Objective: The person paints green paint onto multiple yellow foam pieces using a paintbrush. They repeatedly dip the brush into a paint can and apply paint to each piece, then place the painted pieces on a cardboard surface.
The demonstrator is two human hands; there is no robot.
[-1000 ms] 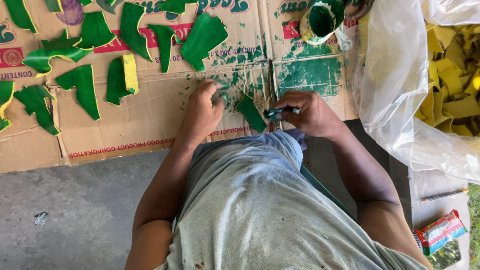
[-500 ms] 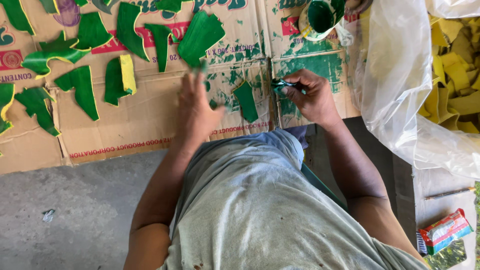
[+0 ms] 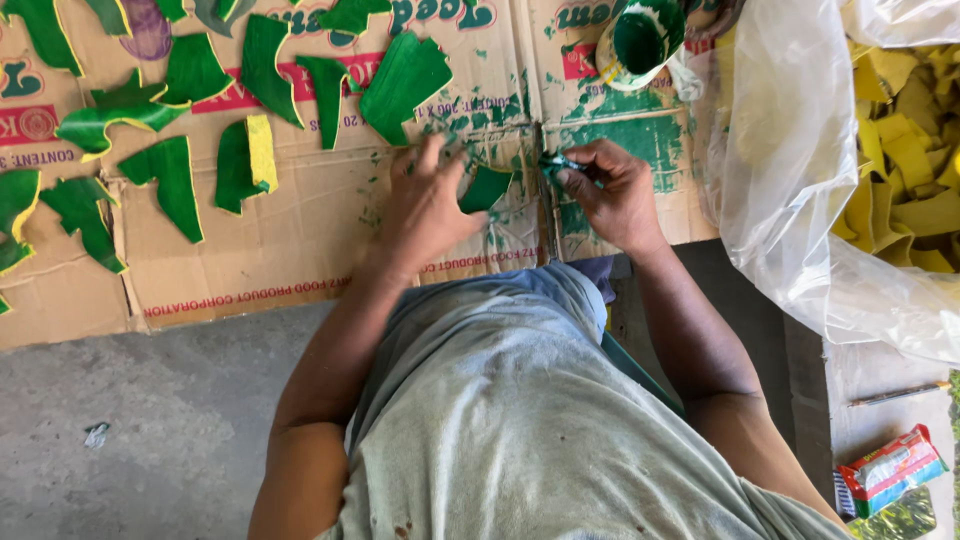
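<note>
At mid-frame the left hand [image 3: 425,205] rests spread, fingers open, its thumb touching a small green-painted curved piece [image 3: 486,188] just to its right. The right hand [image 3: 612,192] is closed round a thin green-smeared brush [image 3: 556,163], tip beside that piece. Both lie on flattened brown cardboard [image 3: 300,240]; a green-filled paint cup [image 3: 640,40] stands above, yellow unpainted pieces in a clear plastic bag [image 3: 800,150] at right.
</note>
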